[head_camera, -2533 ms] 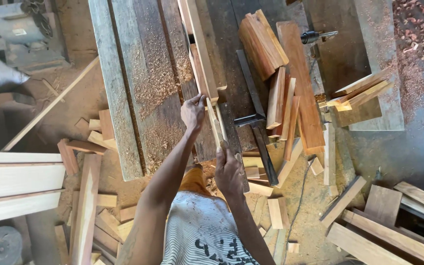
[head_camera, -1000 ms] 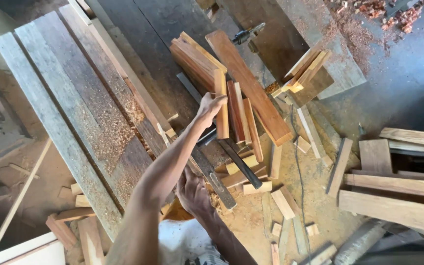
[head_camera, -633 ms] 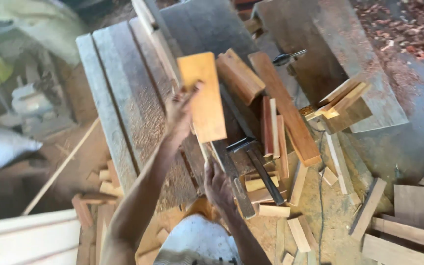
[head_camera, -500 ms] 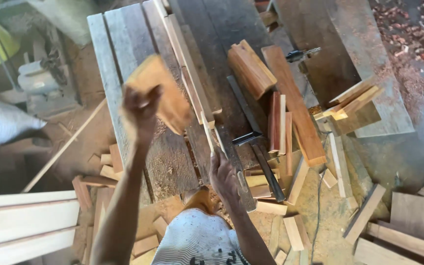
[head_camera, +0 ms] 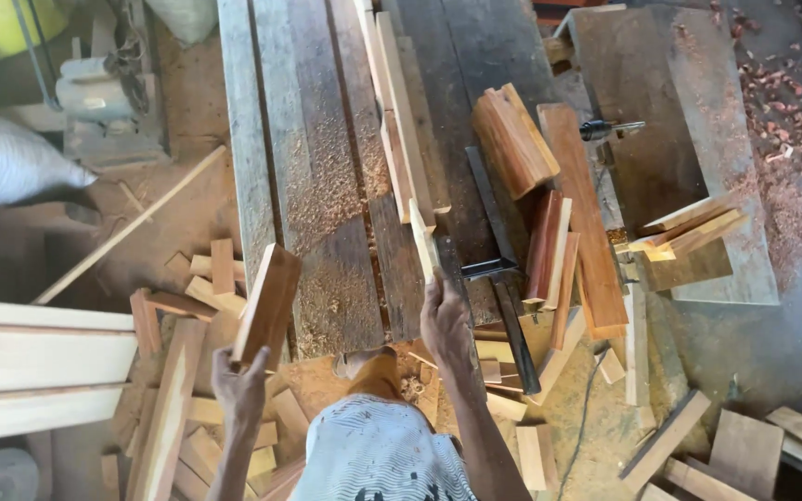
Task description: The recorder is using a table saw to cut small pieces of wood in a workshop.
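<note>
- Ahead of you the plank worktop (head_camera: 327, 186) carries sawdust, a long strip (head_camera: 401, 111), a stack of reddish blocks (head_camera: 512, 139) and a dark metal square (head_camera: 498, 269); offcuts (head_camera: 206, 278) litter the floor on your left.
- Your left hand (head_camera: 239, 385) is closed around the lower end of a short wooden block (head_camera: 266, 301), holding it tilted off the worktop's left edge, above the offcuts.
- Your right hand (head_camera: 443, 320) grips the near end of a thin wooden slat (head_camera: 422, 239) lying on the worktop, just beside the square.
</note>
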